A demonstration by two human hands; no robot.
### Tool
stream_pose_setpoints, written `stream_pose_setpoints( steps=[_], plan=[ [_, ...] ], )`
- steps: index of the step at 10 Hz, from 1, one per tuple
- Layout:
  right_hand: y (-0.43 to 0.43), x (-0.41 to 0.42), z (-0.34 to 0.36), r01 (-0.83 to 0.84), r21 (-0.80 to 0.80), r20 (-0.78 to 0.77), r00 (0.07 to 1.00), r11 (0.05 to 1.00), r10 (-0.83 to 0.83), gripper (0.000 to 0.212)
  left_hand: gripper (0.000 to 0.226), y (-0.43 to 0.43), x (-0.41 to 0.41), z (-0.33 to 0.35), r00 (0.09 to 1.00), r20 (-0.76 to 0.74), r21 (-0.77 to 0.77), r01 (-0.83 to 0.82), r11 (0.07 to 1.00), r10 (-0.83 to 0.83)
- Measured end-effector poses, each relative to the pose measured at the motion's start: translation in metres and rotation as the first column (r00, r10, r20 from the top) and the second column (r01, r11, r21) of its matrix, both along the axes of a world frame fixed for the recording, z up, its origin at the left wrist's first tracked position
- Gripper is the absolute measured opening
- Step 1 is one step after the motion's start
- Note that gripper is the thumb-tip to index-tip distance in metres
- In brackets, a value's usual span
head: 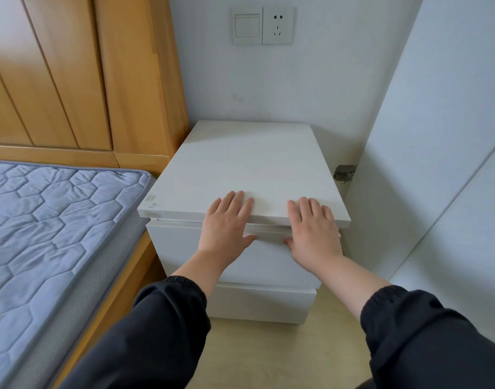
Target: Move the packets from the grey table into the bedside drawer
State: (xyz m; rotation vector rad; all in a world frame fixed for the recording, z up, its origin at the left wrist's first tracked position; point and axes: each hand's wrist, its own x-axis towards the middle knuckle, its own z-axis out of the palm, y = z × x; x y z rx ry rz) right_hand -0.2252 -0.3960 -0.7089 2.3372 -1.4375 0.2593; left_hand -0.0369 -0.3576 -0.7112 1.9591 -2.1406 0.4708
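A white bedside cabinet (240,164) stands against the wall, between the bed and a white panel. Its upper drawer (179,242) has a plain white front and looks shut or nearly shut, with a thin dark gap under the top board. My left hand (226,223) lies flat over the front edge of the top, fingers on the board and thumb against the drawer front. My right hand (313,231) rests the same way a little to the right. Neither hand holds anything. No packets and no grey table are in view.
A lower drawer (263,301) sits beneath the upper one. A blue quilted mattress (52,220) on a wooden bed frame (122,287) lies close on the left. A white panel (437,164) stands on the right. A switch and socket (263,25) are on the wall above.
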Motion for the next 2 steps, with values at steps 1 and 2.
stream_pose_setpoints(
  steps=[1,2],
  plan=[
    [0.008,0.003,0.016,-0.023,0.111,-0.035,0.999,0.994,0.027,0.066,0.073,0.006,-0.005,0.007,0.999,-0.022,0.035,-0.023,0.999,0.024],
    [0.012,0.001,0.036,-0.001,0.285,-0.001,1.000,0.959,0.002,0.072,0.070,0.014,-0.011,0.012,0.996,-0.068,0.084,-0.051,0.995,0.057]
  ],
)
